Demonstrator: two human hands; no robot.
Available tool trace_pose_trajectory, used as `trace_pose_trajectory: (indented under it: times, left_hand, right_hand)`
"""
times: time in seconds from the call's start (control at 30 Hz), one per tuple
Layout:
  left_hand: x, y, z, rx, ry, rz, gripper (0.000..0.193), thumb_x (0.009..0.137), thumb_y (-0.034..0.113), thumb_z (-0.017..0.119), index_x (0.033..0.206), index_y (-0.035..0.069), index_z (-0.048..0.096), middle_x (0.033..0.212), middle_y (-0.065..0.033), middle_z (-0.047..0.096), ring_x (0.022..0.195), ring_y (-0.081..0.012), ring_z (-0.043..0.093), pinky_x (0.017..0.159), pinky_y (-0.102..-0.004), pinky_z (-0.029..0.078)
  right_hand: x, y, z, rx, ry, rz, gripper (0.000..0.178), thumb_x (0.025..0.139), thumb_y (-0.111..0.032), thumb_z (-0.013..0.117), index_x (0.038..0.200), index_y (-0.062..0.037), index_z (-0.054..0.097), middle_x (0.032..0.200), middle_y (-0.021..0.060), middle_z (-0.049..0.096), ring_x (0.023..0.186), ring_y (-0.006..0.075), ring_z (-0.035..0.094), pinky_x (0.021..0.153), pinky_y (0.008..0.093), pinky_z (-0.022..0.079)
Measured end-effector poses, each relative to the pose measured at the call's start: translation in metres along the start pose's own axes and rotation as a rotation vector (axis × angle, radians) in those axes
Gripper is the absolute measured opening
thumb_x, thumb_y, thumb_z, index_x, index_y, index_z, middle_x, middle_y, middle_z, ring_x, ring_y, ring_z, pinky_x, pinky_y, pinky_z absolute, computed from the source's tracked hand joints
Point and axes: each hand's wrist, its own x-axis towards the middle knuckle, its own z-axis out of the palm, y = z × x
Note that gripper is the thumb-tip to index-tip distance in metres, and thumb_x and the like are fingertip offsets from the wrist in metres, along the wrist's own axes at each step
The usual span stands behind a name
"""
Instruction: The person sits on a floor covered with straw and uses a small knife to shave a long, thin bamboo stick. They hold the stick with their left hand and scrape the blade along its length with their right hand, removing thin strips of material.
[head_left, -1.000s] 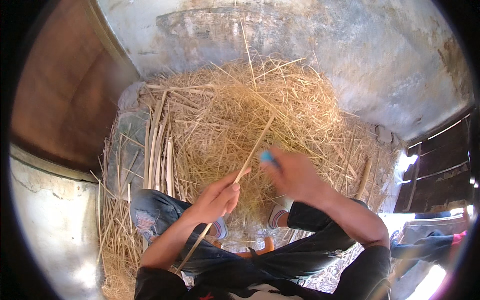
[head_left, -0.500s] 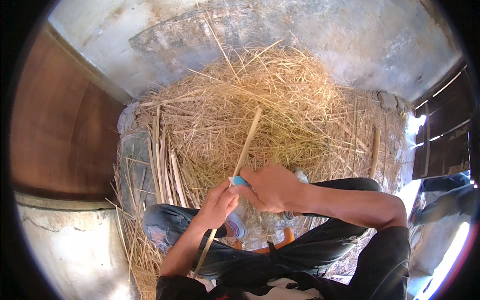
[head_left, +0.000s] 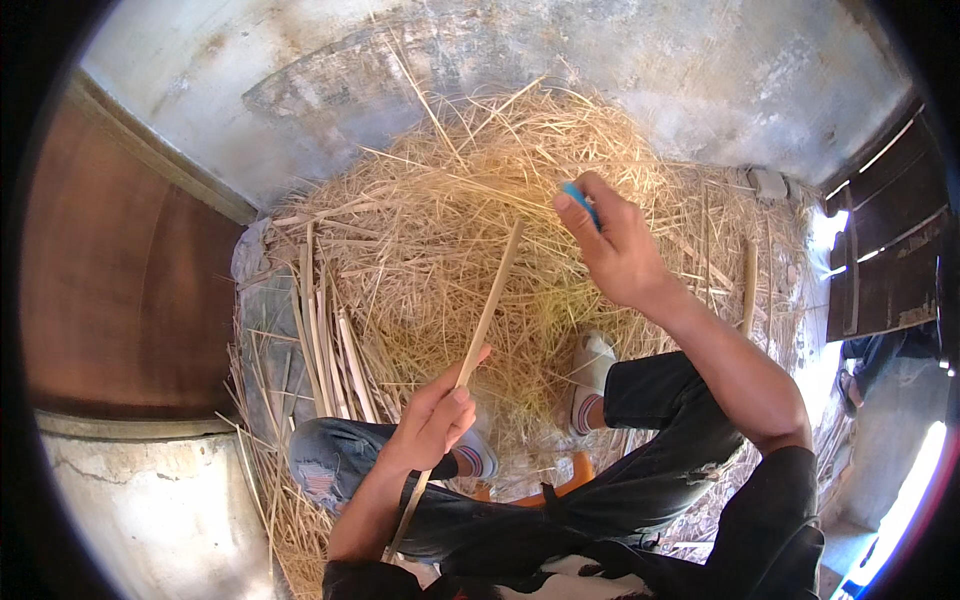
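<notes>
A brown panel (head_left: 130,290) stands at nine o'clock, with a cracked pale wall (head_left: 150,500) below it at eight. Between eight and nine o'clock, a loose row of pale sticks (head_left: 325,350) lies just beside the straw. Below the sticks, between seven and eight, is the person's bent left knee in torn denim (head_left: 318,462).

The left hand (head_left: 435,412), at seven o'clock, is closed around a long, narrow strip (head_left: 492,305). The strip slants through the grip: its upper end points to one o'clock over the straw heap (head_left: 480,190), and its lower part runs across the dark trousers toward seven. The heap spreads below twelve o'clock, against a stained grey wall (head_left: 700,80).

At five o'clock, part of an orange stool (head_left: 581,468) shows between the legs. The right hand (head_left: 630,255), between two and three, is raised and curled around a small blue tool (head_left: 578,203), well apart from the left hand and the strip; the tool is mostly hidden by the fingers. A pale shoe (head_left: 592,362) rests at four o'clock. Dark slatted boards (head_left: 890,265) stand at three, with bright light in their gaps.
</notes>
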Motion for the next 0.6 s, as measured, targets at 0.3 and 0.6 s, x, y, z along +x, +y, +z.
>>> trace_pose_trajectory:
  times: [0.3, 0.6]
  left_hand:
    - [0.001, -0.009, 0.001, 0.106, 0.047, -0.018, 0.058, 0.107, 0.022, 0.047, 0.157, -0.002, 0.031, 0.058, 0.0044, 0.040, 0.047, -0.0043, 0.036, 0.046, -0.0217, 0.030]
    - [0.007, -0.021, 0.008, 0.788, 0.144, 0.228, 0.062, 0.098, 0.018, 0.066, 0.150, -0.005, 0.042, 0.071, -0.0081, 0.058, 0.058, -0.0100, 0.053, 0.055, -0.0289, 0.044]
  right_hand:
    - [0.008, -0.004, -0.010, 0.153, -0.314, 0.221, 0.035, 0.096, -0.038, 0.070, 0.112, -0.0062, 0.069, 0.064, -0.0059, 0.043, 0.059, 0.0055, 0.042, 0.053, 0.0292, 0.033]
    - [0.006, 0.014, -0.003, 0.001, -0.202, 0.054, 0.024, 0.091, -0.027, 0.079, 0.096, -0.0041, 0.074, 0.063, -0.0047, 0.048, 0.057, 0.0059, 0.041, 0.052, 0.0295, 0.034]
